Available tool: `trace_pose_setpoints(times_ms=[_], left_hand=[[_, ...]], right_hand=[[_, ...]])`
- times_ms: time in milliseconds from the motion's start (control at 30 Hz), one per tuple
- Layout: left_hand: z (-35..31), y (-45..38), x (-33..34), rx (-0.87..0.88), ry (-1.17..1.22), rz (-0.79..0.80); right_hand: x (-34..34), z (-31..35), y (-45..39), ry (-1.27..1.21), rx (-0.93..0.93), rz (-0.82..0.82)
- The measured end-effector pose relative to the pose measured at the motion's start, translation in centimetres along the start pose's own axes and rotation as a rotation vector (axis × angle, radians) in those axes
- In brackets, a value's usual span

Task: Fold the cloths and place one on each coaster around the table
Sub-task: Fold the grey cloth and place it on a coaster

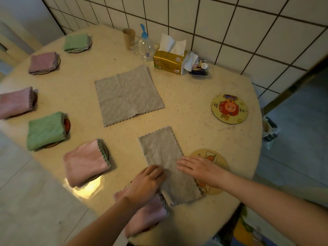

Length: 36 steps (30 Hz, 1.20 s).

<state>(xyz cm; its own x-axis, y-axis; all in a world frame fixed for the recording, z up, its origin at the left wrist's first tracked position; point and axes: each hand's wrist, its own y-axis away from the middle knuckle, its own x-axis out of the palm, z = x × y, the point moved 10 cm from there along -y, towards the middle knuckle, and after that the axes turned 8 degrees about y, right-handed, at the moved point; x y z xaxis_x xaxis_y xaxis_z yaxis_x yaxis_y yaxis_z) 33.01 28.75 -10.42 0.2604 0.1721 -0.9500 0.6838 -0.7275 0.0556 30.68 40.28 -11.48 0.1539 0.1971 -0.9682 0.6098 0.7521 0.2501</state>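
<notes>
At the near table edge, the half-folded grey cloth (167, 164) runs lengthwise away, slightly left; left hand (147, 181) apparently pinches its edge, right hand (198, 167) presses flat.

Two bare forearms, no sleeves, left hand (147, 181), right hand (198, 167)

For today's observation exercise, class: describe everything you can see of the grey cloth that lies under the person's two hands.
The grey cloth looks like soft, quilted microfibre with wavy, pinked edges. It is folded into a long strip, lying flat on the table and angled from upper left to lower right. The left hand grips its near left edge, where the fabric bunches; the right hand presses flat on its right side. Its near end overlaps a pink folded cloth, and its right edge lies over a yellow coaster.
</notes>
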Motion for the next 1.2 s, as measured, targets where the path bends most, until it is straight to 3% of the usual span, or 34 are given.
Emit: trace_pose_setpoints(times_ms=[200,333,433,600,667,1000,1200], left_hand=[[3.4,1.9,-1.0,-0.229,0.171,-0.037],[5.5,2.2,0.3,-0.406,0.477,0.029],[7.0,2.0,0.3,-0.499,0.622,-0.024],[11.1,1.7,0.8,-0.865,0.833,-0.052],[12.3,1.2,1.4,-0.945,0.932,-0.067],[14.6,0.6,3.1,-1.171,1.073,-0.097],[15.1,1.1,2.7,-1.243,0.930,-0.074]], right_hand=[[1.9,-0.4,0.2,0.010,-0.015,0.064],[1.6,-1.1,-1.0,-0.180,0.094,0.099],[0.6,-2.5,-2.4,-0.342,0.173,0.050],[1.0,-6.8,-4.2,-0.884,0.583,-0.022],[1.1,-8.1,-5.1,-0.938,0.661,-0.066],[2.2,-9.0,-7.1,-0.811,0.782,0.059],[1.5,-9.0,-6.8,-0.619,0.854,0.093]])
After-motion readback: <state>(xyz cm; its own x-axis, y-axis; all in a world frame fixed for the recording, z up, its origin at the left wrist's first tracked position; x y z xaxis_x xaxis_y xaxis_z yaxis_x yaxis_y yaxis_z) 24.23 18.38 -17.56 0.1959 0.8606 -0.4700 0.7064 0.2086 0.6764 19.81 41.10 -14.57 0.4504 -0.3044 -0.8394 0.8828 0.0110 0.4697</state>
